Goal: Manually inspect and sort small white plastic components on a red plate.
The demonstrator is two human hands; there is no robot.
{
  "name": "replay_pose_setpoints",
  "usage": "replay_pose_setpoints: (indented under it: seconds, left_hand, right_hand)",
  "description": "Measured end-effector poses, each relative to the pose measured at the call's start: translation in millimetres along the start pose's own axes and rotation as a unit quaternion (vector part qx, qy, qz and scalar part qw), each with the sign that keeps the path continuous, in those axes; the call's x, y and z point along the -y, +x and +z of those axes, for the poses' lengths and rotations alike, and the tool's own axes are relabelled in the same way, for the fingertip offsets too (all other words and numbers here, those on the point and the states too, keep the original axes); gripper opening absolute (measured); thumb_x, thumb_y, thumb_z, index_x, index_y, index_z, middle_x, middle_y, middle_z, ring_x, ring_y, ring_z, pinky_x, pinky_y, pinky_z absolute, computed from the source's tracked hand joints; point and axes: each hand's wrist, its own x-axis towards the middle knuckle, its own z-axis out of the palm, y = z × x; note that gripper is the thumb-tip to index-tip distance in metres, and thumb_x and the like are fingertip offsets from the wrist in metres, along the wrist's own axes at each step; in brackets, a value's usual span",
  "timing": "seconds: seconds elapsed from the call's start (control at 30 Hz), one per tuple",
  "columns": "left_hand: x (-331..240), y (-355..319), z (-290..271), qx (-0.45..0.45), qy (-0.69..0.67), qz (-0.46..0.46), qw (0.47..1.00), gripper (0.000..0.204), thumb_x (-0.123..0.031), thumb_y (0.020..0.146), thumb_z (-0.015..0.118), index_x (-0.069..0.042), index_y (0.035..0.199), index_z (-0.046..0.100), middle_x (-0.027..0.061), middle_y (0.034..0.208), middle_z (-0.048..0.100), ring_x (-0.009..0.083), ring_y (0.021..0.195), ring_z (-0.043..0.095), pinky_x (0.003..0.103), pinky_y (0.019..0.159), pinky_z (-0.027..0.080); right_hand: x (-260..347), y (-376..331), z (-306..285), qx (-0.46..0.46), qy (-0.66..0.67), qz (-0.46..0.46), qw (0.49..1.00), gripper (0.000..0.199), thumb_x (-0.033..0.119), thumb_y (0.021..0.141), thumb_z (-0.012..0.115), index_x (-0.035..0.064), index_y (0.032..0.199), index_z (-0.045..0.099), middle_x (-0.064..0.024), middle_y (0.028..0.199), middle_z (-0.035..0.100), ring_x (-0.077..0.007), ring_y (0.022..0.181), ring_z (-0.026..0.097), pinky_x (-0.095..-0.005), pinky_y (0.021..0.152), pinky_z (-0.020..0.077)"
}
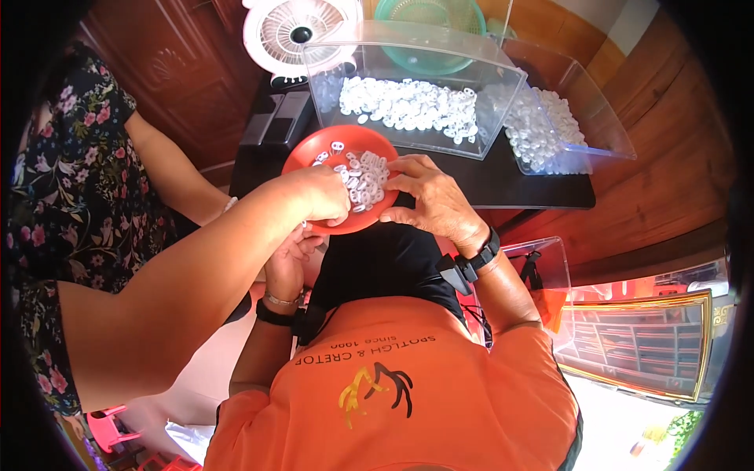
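Note:
A shallow red bowl (pixel 301 162) holds small white oval plastic pieces (pixel 364 179) with dark marks. My right hand (pixel 437 196) grips its right rim, thumb low and fingers spread along the edge over the pieces. My left hand (pixel 292 253) is at the lower left rim with fingers curled, partly hidden behind another person's forearm. That person's hand (pixel 326 195) reaches into the bowl from the left, fingertips among the pieces. What those fingertips hold is hidden. Dark straps circle both my wrists.
Behind the bowl, a clear bin (pixel 503 102) of white pieces stands on a black table (pixel 542 191). A second clear bin (pixel 609 141) is to its right. Farther back are a white fan (pixel 271 47) and a green basket (pixel 385 12). The other person stands close at left.

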Motion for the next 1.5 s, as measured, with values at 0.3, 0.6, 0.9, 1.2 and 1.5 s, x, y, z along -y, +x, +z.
replay_pose_setpoints:
  seconds: [0.3,0.6,0.9,1.2,1.5]
  left_hand:
    - [-13.1,-1.4,10.1,0.017,0.017,-0.014,1.000,0.023,-0.025,0.093,0.052,-0.004,0.099,0.060,0.0080,0.093,0.067,0.0174,0.080,0.066,0.025,0.066,0.047]
    - [-19.2,-14.6,9.3,0.034,0.010,0.032,0.999,0.030,-0.022,0.093,0.048,0.001,0.109,0.058,0.0141,0.100,0.066,0.0220,0.086,0.068,0.029,0.072,0.054]
    - [-31.4,-59.9,-4.5,0.077,0.067,-0.038,0.994,0.028,-0.019,0.091,0.050,0.002,0.105,0.061,0.0137,0.100,0.067,0.0204,0.082,0.066,0.028,0.072,0.053]
    - [-18.3,-66.9,-14.1,0.142,0.103,-0.055,0.983,0.020,-0.010,0.089,0.051,0.005,0.093,0.064,0.0154,0.099,0.065,0.0200,0.086,0.065,0.029,0.074,0.053]
    - [-5.8,-64.1,-4.8,0.230,0.143,-0.137,0.953,0.020,-0.013,0.090,0.051,0.002,0.094,0.063,0.0111,0.097,0.066,0.0164,0.087,0.063,0.028,0.078,0.050]
  right_hand:
    - [-0.8,6.9,-2.5,0.018,0.006,-0.005,1.000,0.041,0.034,0.070,0.078,0.0047,0.098,0.068,-0.0116,0.116,0.060,-0.0323,0.115,0.052,-0.0398,0.091,0.0471]
    - [2.8,5.8,0.0,0.010,0.005,-0.011,1.000,0.041,0.037,0.071,0.076,0.0045,0.094,0.069,-0.0106,0.111,0.063,-0.0315,0.109,0.055,-0.0397,0.087,0.0487]
    - [0.8,5.7,3.1,-0.007,-0.031,-0.025,0.999,0.037,0.035,0.071,0.076,0.0066,0.094,0.068,-0.0092,0.110,0.062,-0.0306,0.108,0.055,-0.0394,0.086,0.0490]
    - [0.9,4.8,6.4,-0.004,-0.044,-0.022,0.999,0.036,0.034,0.071,0.077,0.0068,0.093,0.068,-0.0098,0.111,0.062,-0.0313,0.108,0.055,-0.0397,0.086,0.0491]
    - [6.6,2.1,5.0,0.007,-0.014,-0.018,1.000,0.039,0.035,0.072,0.076,0.0060,0.096,0.068,-0.0104,0.113,0.062,-0.0311,0.110,0.054,-0.0393,0.089,0.0479]
